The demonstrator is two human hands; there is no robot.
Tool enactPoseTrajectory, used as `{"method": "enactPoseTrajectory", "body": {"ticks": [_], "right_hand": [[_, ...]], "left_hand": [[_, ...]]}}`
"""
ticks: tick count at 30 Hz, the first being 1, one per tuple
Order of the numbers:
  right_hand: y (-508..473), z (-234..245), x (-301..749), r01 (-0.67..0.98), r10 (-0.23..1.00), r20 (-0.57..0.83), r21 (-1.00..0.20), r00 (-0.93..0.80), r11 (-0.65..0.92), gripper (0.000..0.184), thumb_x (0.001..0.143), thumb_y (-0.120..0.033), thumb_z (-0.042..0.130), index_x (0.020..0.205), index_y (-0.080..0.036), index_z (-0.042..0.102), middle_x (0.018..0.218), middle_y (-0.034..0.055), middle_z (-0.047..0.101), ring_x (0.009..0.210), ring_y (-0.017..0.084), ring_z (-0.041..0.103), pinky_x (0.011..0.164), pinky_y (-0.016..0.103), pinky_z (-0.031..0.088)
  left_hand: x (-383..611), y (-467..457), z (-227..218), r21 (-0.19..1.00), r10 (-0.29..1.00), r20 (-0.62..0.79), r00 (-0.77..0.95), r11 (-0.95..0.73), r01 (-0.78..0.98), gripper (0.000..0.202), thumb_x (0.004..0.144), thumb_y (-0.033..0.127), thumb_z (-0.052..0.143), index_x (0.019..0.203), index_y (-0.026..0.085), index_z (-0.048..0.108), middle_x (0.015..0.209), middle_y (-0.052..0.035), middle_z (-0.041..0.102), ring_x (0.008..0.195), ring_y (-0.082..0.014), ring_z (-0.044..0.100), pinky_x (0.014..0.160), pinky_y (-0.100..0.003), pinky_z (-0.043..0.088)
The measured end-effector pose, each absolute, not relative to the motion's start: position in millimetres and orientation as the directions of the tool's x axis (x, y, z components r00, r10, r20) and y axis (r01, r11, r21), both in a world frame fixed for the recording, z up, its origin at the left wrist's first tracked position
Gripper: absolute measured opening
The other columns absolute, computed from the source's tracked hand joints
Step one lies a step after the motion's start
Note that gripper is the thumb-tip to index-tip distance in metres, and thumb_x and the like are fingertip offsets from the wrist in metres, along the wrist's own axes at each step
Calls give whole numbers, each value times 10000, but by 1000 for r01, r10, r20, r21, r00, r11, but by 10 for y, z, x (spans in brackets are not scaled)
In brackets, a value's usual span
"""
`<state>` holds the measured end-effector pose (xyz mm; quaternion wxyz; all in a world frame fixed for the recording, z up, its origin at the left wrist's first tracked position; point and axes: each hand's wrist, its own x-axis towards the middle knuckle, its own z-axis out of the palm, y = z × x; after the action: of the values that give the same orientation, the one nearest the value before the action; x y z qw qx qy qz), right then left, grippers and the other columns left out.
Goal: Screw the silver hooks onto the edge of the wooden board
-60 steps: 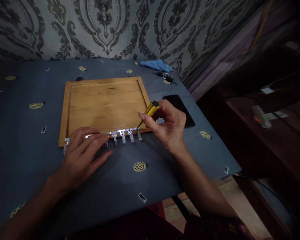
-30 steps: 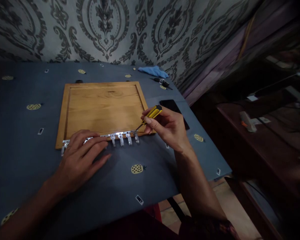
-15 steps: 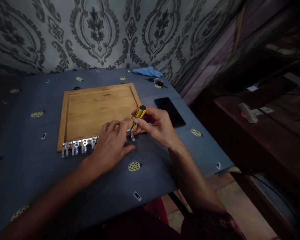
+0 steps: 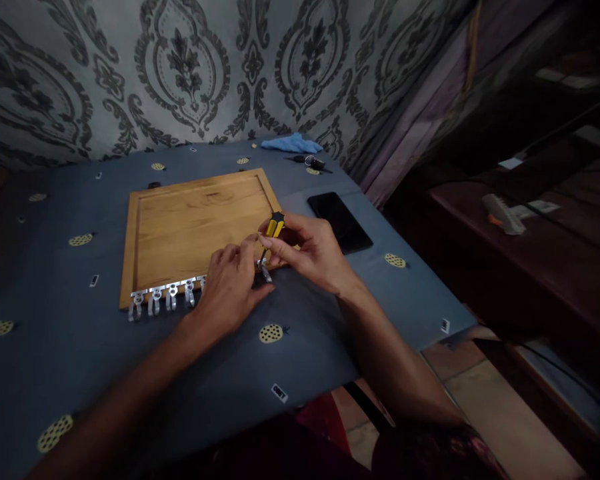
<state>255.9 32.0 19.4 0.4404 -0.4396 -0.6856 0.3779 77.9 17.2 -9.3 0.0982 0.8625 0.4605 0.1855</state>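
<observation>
A wooden board [image 4: 195, 227] with a raised rim lies on the table. Along its near edge runs a silver metal hook rail [image 4: 173, 290] with several hooks. My left hand [image 4: 229, 287] rests over the rail's right part, fingertips on the board side and thumb beside the end hook, holding it down. In my right hand [image 4: 307, 253] is a small screwdriver [image 4: 275, 225] with a yellow and black handle, pinched between thumb and fingers. It stands slightly tilted, its shaft pointing down to the rail's right end. The tip and any screw there are too small to make out.
A black phone [image 4: 340, 223] lies right of the board. Farther back are keys [image 4: 310, 161] and a blue cloth [image 4: 291, 143]. A patterned curtain [image 4: 190, 73] hangs behind the table. Beyond the table's right edge, a dark red surface [image 4: 480, 213] holds a white-and-orange object [image 4: 503, 215].
The view has shifted slightly. My right hand and the screwdriver are turned a little, and the end hook appears tilted more. My left hand stays on the rail.
</observation>
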Motion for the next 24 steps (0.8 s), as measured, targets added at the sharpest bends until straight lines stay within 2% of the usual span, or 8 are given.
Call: {"method": "enactPoseTrajectory", "body": {"ticks": [4,9,19,24], "right_hand": [[326,183,2555,266,940,267,-910,-210,318,414,871,-583,680,747,-203,572,668,-5,567,639,145,558,588,289,460],[347,161,2557,287,923,323,-882,-210,374,394,868,-587,682,848,-194,653,680,-4,578,641,144,550,594,287,460],[347,154,2554,288,920,335,-878,-202,382,395,826,-607,720,873,-218,674,684,-9,590,625,144,552,570,283,466],[333,161,2543,293,932,303,-889,-196,351,394,852,-600,694,876,-208,674,705,6,608,629,146,554,571,288,467]], "left_hand": [[779,183,-124,364,840,247,483,-542,758,723,809,247,813,1350,213,335,1243,-101,663,1160,-322,599,964,-475,474],[801,187,-108,376,847,236,476,-532,759,713,804,265,818,1336,213,346,1191,-82,685,1156,-318,601,965,-474,471],[828,183,-96,367,855,219,470,-519,772,627,828,241,767,1315,193,375,1205,-109,670,1137,-328,593,957,-483,466],[821,183,-68,375,855,197,480,-518,769,617,818,206,762,1306,170,387,1194,-113,672,1137,-330,595,952,-474,469]]}}
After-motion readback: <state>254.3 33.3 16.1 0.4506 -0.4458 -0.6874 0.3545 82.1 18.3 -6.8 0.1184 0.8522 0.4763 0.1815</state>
